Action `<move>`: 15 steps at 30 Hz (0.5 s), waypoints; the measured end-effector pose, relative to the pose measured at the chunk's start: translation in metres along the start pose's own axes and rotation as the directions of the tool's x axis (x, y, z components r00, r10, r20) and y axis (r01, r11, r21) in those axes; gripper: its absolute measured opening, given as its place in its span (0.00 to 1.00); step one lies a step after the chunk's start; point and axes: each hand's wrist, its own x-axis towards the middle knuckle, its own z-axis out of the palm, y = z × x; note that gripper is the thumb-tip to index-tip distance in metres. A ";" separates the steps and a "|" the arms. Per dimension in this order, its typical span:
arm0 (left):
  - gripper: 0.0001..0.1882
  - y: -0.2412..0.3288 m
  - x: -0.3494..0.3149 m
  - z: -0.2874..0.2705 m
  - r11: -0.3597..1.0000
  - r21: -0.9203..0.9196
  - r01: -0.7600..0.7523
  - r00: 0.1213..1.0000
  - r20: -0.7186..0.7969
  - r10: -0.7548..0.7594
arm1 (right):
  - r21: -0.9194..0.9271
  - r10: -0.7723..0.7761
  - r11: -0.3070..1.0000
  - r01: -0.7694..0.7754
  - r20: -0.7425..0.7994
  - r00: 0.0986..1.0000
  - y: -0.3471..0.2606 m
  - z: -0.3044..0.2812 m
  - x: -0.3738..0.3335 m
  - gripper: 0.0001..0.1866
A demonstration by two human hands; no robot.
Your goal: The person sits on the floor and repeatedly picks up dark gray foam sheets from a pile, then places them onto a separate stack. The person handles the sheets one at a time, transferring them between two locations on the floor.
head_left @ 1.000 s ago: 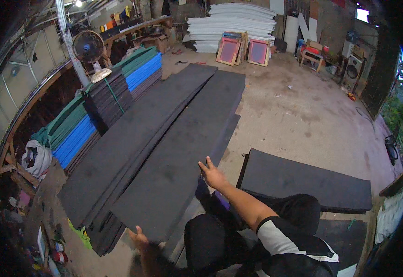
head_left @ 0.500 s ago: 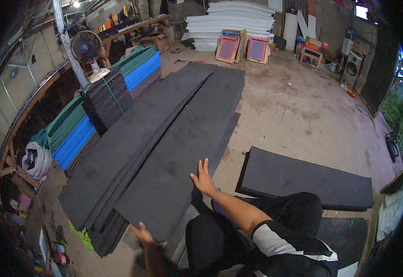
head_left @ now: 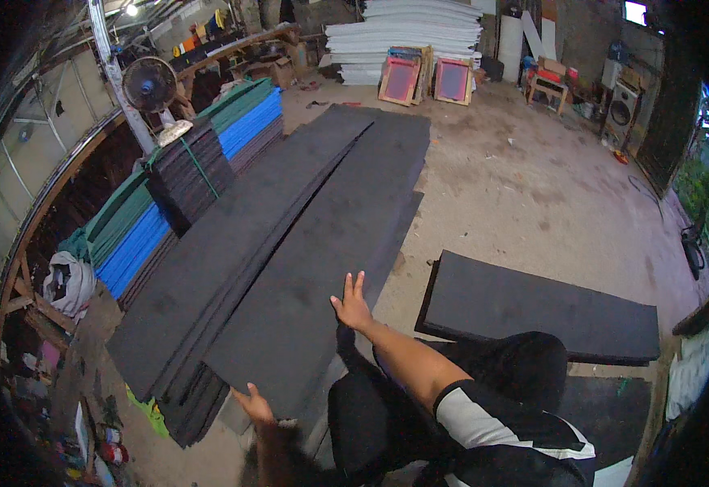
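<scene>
Long dark grey sheets point(head_left: 334, 213), foam-like in look, lie on the floor before me in two side-by-side stacks. My right hand point(head_left: 353, 307) rests at the right edge of the nearer stack's top sheet, fingers spread. At that sheet's near end is my left hand point(head_left: 254, 404), thumb and finger apart; its lower fingers are hard to make out. Left of this lies the other dark stack point(head_left: 233, 252), its layered edges showing along the gap. A shorter pile of dark sheets point(head_left: 537, 304) sits to the right, beyond my bent knee.
Green and blue sheets point(head_left: 139, 235) are piled along the left wall, near a standing fan point(head_left: 150, 84). White sheets point(head_left: 403, 40) are stacked at the back, with framed screens point(head_left: 454, 82) leaning there. Another dark sheet point(head_left: 606, 414) lies at lower right. Concrete floor point(head_left: 525, 178) stretches to the right.
The view has shifted slightly. Both hands stay by the same sheet's edges, with the right one a touch farther up and left in the picture and its fingers still spread.
</scene>
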 end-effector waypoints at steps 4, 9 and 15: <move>0.35 0.001 0.002 -0.006 0.999 0.046 -0.029 0.999 0.046 0.027 | 0.019 -0.003 1.000 0.000 0.177 0.984 -0.001 -0.025 0.004 0.51; 0.40 -0.018 0.023 -0.005 0.971 0.145 -0.188 0.979 -0.056 0.198 | -0.021 -0.053 0.998 0.061 0.278 0.959 0.012 -0.034 -0.002 0.52; 0.49 0.105 -0.057 0.039 0.392 0.741 -0.546 0.766 0.252 0.591 | -0.020 -0.153 0.986 0.165 0.272 0.950 0.032 -0.073 -0.035 0.49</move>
